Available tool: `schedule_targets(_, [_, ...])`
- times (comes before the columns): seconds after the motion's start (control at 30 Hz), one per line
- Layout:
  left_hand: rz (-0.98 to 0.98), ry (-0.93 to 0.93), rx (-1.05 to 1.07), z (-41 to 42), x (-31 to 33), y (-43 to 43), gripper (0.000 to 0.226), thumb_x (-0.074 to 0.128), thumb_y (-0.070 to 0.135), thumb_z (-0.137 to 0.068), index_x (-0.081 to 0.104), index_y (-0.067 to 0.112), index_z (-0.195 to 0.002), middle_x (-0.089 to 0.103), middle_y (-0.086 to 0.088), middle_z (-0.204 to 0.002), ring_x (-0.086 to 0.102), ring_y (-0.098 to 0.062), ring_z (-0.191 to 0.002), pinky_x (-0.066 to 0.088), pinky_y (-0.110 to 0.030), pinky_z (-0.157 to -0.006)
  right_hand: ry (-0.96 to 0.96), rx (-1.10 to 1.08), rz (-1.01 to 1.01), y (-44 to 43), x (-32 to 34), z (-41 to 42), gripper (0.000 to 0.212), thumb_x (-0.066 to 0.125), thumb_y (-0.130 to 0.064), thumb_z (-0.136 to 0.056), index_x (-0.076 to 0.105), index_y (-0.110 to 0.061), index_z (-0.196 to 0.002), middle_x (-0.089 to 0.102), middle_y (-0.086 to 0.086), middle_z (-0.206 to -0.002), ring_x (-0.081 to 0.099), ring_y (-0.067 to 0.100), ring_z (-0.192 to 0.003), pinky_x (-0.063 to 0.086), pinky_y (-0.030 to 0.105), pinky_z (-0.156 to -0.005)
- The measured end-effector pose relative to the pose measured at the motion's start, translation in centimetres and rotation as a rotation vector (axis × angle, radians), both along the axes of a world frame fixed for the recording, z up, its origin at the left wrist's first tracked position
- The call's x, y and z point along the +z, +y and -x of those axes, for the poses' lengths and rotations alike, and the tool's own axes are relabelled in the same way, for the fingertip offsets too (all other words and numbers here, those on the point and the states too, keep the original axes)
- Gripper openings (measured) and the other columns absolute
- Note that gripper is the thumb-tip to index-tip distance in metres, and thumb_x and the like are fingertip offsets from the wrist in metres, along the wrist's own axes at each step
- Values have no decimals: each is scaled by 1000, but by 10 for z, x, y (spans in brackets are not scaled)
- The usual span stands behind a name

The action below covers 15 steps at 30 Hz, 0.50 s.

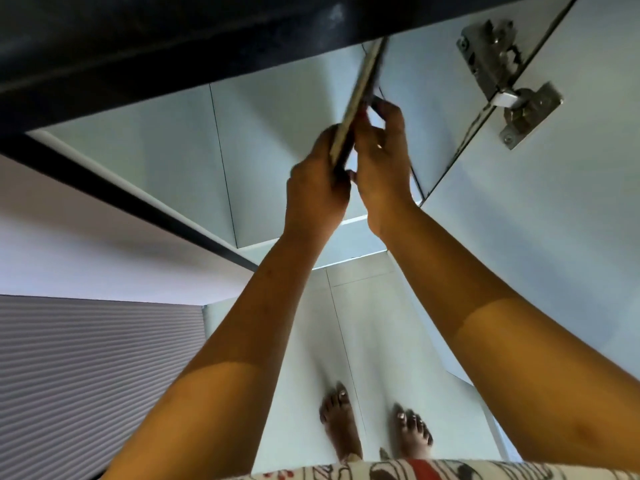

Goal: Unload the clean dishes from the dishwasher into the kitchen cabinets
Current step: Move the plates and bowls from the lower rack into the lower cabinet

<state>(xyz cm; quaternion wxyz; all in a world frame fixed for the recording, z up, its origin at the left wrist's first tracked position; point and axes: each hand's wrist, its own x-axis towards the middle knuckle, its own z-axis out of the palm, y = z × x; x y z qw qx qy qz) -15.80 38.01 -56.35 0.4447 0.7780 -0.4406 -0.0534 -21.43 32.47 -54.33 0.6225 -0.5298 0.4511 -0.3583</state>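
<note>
A printed cloth garment [398, 472] edges the bottom of the view, and two bare forearms rise from it. The left hand [315, 183] and right hand [381, 168] meet palm to palm around a thin, flat dish [363, 88], seen edge-on and blurred, with a pale rim. Both sets of fingers are curled on its lower end: the left ones wrap the left face, and the right fingers [379, 106] press the right face. Most of the dish sticks up beyond them, tilted right, and its top reaches a dark matte board [138, 46]. Behind are smooth pale cabinet panels [284, 140] and a door [554, 237] with a steel hinge [502, 81]. Far below, bare feet [341, 424] stand on a pale floor [374, 341] beside a ribbed grey panel [86, 358].
</note>
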Motion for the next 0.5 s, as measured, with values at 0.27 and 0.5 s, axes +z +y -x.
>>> schedule_targets(0.27, [206, 1248, 399, -19, -33, 9, 59, 68, -9, -71, 53, 16, -122, 65, -9, -110, 62, -29, -103, 54, -41, -84, 445, 520, 404, -5, -37, 3, 42, 52, -16, -95, 47, -13, -137, 50, 10, -139, 47, 24, -126, 35, 25, -103])
schedule_targets(0.5, [312, 1424, 639, -28, -66, 25, 85, 70, -6, -73, 25, 29, -136, 41, -9, -130, 48, -30, -116, 53, -45, -87, 894, 604, 750, 18, -93, 50, 63, 63, -43, -84, 40, -26, -140, 40, 1, -146, 32, 26, -138, 27, 55, -111])
